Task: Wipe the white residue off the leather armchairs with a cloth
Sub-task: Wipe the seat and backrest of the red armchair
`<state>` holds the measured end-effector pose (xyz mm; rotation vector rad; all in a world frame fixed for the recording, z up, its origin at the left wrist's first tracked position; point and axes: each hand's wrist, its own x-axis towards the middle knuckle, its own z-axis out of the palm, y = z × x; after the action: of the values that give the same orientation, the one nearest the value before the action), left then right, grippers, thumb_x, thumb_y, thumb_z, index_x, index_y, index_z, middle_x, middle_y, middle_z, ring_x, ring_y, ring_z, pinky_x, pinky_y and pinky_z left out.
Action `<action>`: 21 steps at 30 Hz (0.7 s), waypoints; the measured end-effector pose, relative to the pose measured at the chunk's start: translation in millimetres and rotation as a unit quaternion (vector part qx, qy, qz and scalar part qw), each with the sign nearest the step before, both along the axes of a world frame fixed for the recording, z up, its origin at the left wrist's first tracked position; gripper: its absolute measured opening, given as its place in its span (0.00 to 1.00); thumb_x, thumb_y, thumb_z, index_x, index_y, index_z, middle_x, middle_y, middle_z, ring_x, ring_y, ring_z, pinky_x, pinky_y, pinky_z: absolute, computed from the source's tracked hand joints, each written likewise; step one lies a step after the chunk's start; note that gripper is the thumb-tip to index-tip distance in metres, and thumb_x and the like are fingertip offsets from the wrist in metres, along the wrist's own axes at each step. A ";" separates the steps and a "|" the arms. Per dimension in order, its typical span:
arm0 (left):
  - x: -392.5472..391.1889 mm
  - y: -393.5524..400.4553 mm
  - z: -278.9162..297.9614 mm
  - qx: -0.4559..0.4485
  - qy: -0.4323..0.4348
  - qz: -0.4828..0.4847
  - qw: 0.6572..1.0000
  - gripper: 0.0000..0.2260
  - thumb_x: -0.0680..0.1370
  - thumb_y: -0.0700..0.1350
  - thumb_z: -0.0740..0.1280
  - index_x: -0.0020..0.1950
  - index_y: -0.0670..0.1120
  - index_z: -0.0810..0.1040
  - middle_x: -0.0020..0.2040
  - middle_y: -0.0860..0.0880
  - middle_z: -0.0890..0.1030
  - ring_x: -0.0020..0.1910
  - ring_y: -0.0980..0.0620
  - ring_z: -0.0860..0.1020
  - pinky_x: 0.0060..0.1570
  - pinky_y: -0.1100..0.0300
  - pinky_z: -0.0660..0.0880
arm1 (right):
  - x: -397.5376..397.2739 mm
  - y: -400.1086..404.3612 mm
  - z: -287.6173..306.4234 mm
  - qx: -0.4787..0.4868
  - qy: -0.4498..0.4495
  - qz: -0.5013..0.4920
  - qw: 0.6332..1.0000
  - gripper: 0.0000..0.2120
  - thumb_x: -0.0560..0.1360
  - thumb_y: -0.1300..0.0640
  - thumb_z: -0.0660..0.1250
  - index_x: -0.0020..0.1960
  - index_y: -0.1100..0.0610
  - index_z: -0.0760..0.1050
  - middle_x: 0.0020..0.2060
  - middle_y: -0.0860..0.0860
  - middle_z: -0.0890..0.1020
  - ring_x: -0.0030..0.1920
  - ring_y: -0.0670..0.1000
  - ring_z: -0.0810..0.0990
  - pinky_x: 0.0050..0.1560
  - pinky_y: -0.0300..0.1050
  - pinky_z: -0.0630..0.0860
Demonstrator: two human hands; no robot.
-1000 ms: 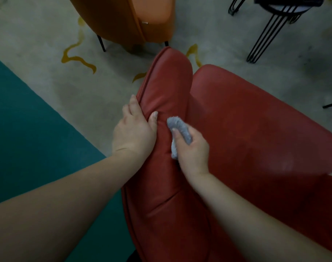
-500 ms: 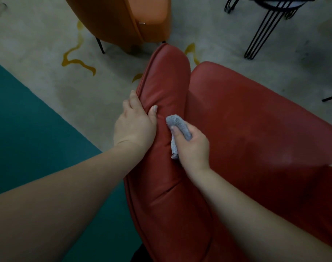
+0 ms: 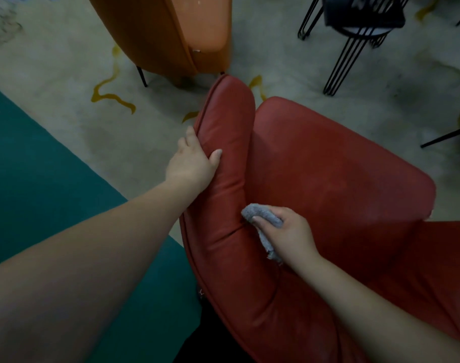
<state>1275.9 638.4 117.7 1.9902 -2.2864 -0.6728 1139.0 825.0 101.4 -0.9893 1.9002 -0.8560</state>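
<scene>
The right hand point(image 3: 289, 233) is closed around a bunched grey cloth point(image 3: 263, 216), thumb laid over the top of the wad, and presses it against the inner side of the red armchair's point(image 3: 341, 179) padded armrest point(image 3: 223, 142), right at the crease where the armrest meets the seat cushion. A loose tail of the cloth hangs out below the palm. The left hand point(image 3: 192, 166) grips the same armrest farther forward: fingers wrapped over the outer piped edge, thumb lying on the top face (so the pad sits clamped between thumb and fingers). The two hands are apart, with a bare stretch of red leather between them.

The armrest runs forward to a rounded tip. The seat cushion spreads to the right, its far corner rounded, and a paler, slightly hazy patch shows on the leather toward that right edge. No clear white residue can be made out near the cloth.

Left of the chair, pale carpet point(image 3: 66, 61) with yellow squiggles gives way to a teal area point(image 3: 40, 166) along a diagonal border; this side is open floor. Just past the armrest tip stands an orange armchair point(image 3: 171, 30), near but apart. At upper right, a black wire-legged stool point(image 3: 354, 30) stands well clear of the seat.
</scene>
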 end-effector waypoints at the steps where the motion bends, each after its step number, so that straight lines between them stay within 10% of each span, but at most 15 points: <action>1: 2.9 4.3 3.1 0.014 -0.001 -0.005 1.000 0.39 0.78 0.61 0.61 0.78 0.42 0.46 0.73 0.39 0.61 0.66 0.37 0.70 0.61 0.46 0.68 | -0.8 -0.2 1.7 -0.001 -0.008 -0.020 1.000 0.09 0.71 0.48 0.72 0.41 0.31 0.77 0.45 0.42 0.82 0.41 0.35 0.80 0.43 0.28 0.75; 4: 20.9 21.1 13.2 0.054 -0.017 -0.029 0.998 0.41 0.77 0.60 0.63 0.79 0.44 0.43 0.75 0.40 0.59 0.68 0.39 0.68 0.63 0.46 0.67 | -3.4 -1.4 12.4 -0.005 -0.046 -0.054 0.997 0.07 0.72 0.48 0.71 0.45 0.35 0.80 0.39 0.45 0.85 0.37 0.45 0.84 0.40 0.45 0.81; 8: 54.5 40.7 29.5 0.049 -0.058 -0.085 0.993 0.34 0.78 0.61 0.60 0.78 0.46 0.52 0.73 0.42 0.63 0.66 0.40 0.71 0.58 0.48 0.70 | -3.6 -0.3 37.3 -0.030 -0.057 -0.064 0.996 0.10 0.72 0.48 0.70 0.42 0.30 0.78 0.30 0.45 0.83 0.22 0.52 0.80 0.18 0.41 0.73; 21: 138.5 36.2 71.7 -0.008 -0.112 -0.171 0.979 0.26 0.81 0.58 0.55 0.76 0.48 0.58 0.69 0.46 0.67 0.63 0.42 0.69 0.54 0.48 0.72 | 48.3 -52.1 107.4 -0.083 0.027 -0.075 0.993 0.07 0.72 0.47 0.69 0.44 0.33 0.79 0.30 0.41 0.83 0.25 0.44 0.80 0.23 0.37 0.74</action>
<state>1414.3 674.6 189.4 1.7611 -2.7937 -0.4618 1187.3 772.8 208.8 -0.9863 1.9946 -1.0998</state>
